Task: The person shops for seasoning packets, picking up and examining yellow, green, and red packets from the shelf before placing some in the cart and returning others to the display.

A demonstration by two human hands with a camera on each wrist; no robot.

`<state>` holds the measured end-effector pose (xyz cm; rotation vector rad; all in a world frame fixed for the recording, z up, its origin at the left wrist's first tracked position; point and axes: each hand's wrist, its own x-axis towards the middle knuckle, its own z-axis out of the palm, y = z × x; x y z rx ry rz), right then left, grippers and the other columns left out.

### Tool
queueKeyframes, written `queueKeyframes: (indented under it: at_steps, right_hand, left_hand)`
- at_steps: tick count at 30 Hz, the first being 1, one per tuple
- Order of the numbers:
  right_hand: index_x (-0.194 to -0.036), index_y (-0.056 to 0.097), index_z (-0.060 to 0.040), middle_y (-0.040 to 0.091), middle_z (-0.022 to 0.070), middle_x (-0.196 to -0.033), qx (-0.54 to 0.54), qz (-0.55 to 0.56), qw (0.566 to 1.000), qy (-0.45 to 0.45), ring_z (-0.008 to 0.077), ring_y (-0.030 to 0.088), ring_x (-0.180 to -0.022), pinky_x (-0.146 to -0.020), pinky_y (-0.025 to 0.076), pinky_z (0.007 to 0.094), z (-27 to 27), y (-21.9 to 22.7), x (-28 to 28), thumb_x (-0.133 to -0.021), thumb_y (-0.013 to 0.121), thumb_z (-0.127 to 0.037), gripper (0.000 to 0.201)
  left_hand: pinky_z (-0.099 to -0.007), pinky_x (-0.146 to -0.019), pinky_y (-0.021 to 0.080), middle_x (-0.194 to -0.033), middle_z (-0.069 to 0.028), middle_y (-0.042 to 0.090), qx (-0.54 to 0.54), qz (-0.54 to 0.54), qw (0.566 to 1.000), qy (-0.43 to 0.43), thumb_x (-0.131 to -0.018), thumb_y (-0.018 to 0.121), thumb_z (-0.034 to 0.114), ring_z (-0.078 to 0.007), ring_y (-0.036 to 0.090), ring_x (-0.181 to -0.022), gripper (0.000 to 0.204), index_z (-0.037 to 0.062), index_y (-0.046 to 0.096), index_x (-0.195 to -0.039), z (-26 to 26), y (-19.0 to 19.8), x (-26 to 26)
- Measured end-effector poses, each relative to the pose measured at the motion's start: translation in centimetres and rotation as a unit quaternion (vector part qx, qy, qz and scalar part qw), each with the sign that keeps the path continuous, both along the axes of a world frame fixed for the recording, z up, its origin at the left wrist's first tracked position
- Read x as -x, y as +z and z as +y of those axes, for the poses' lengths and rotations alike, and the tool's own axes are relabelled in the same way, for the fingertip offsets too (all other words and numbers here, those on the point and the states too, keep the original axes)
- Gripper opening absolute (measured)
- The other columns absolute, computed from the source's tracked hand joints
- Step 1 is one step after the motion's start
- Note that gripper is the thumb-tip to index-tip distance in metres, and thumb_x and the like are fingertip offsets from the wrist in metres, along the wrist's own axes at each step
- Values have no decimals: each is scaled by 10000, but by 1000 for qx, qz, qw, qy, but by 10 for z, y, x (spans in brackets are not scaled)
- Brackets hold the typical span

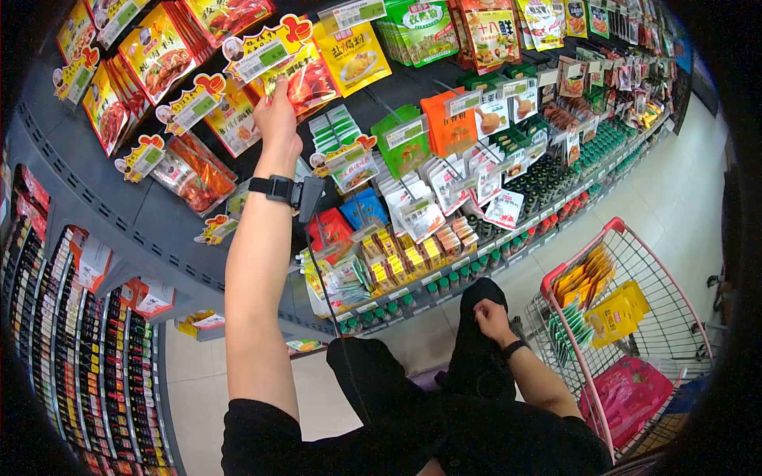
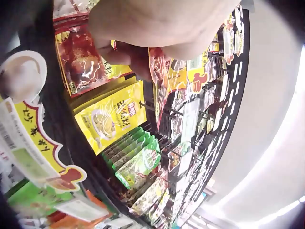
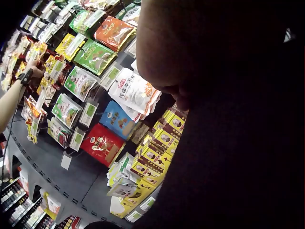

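My left hand (image 1: pixel 278 125) reaches up to the shelf and pinches the lower edge of a red and yellow seasoning packet (image 1: pixel 312 86) in the hanging display. From the left wrist, the hand (image 2: pixel 157 24) covers part of the packets, with its fingers bent among them. Beside it hangs a yellow seasoning packet (image 1: pixel 353 59), also seen below the fingers in the left wrist view. Down by the dark-trousered knee, my right hand (image 1: pixel 492 320) rests with loosely curled fingers and holds nothing. The right wrist view shows that hand (image 3: pixel 162 52) mostly in shadow.
At the right stands a shopping cart (image 1: pixel 619 230) with yellow and green packets and a pink bag (image 1: pixel 625 397). Green packets (image 1: pixel 417 32), price tags and small yellow boxes (image 1: pixel 405 258) crowd the shelves. Rows of bottles (image 1: pixel 87 357) line the lower left.
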<state>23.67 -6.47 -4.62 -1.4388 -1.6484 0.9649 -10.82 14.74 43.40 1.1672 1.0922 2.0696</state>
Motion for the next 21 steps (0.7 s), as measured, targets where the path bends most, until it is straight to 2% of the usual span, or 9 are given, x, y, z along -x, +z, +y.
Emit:
queueKeyframes:
  at_steps: [2,4,7,9,10,13,16,20,21]
  right_hand:
    - [-882,653,-2,662,118,-718,-3,1,1000,-9,202,653,-644,-625,516,319,-1,5,2,-831,571,-90,130]
    - [-880,652,1,662,116,-715,0,-6,1000,-16,202,653,-644,-627,517,317,0,-1,2,-831,572,-88,129]
    - [-878,655,5,666,120,-720,3,-8,1000,-10,208,656,-648,-633,520,316,1,5,-1,-832,572,-87,132]
    - [-877,656,6,669,122,-725,3,-8,1000,-6,211,659,-652,-635,521,319,0,4,-1,-832,573,-88,134]
    - [-876,656,5,672,125,-726,-8,-10,1000,-11,214,665,-658,-630,520,323,0,0,0,-832,574,-91,134]
    - [-903,656,-3,675,171,-786,-3,3,1000,-7,317,673,-719,-655,520,376,0,-1,0,-826,603,-137,163]
    - [-897,652,-1,674,169,-774,6,2,1000,-3,313,670,-704,-643,518,379,0,4,0,-831,599,-137,160]
    - [-898,650,-1,672,162,-751,6,-1,1000,-1,308,667,-680,-625,515,383,1,-1,1,-833,598,-135,158]
    - [-898,650,-1,671,161,-745,3,-1,1000,-1,306,666,-675,-621,515,384,2,-2,1,-832,599,-135,158]
  left_hand:
    - [-305,-596,523,-935,-34,682,5,22,1000,5,-937,631,281,-119,658,-753,264,40,626,-1045,1,-3,1]
    - [-294,-575,514,-924,-18,683,18,31,999,6,-935,627,318,-113,654,-737,270,73,625,-1049,5,-2,2]
    - [-267,-535,476,-907,-4,681,7,-18,1000,-7,-929,632,334,-100,638,-704,272,99,619,-1066,3,1,7]
    - [-254,-513,446,-882,6,673,55,-13,998,21,-920,638,357,-96,622,-682,267,126,614,-1051,-5,4,14]
    - [-257,-510,446,-873,10,671,69,-13,997,33,-918,639,364,-97,622,-682,265,130,614,-1041,-1,-1,24]
    - [-261,-484,429,-830,31,661,97,-17,994,47,-911,641,381,-96,610,-664,253,153,611,-1016,7,-14,43]
    - [-253,-466,415,-812,38,655,118,-19,991,65,-907,646,365,-91,591,-636,228,162,617,-1007,1,-20,41]
    - [-308,-549,414,-846,30,639,137,-27,990,20,-895,654,399,-118,550,-718,244,177,609,-986,5,-22,35]
    - [-294,-523,419,-837,32,644,139,-33,990,18,-896,654,386,-110,565,-698,240,170,610,-992,7,-21,33]
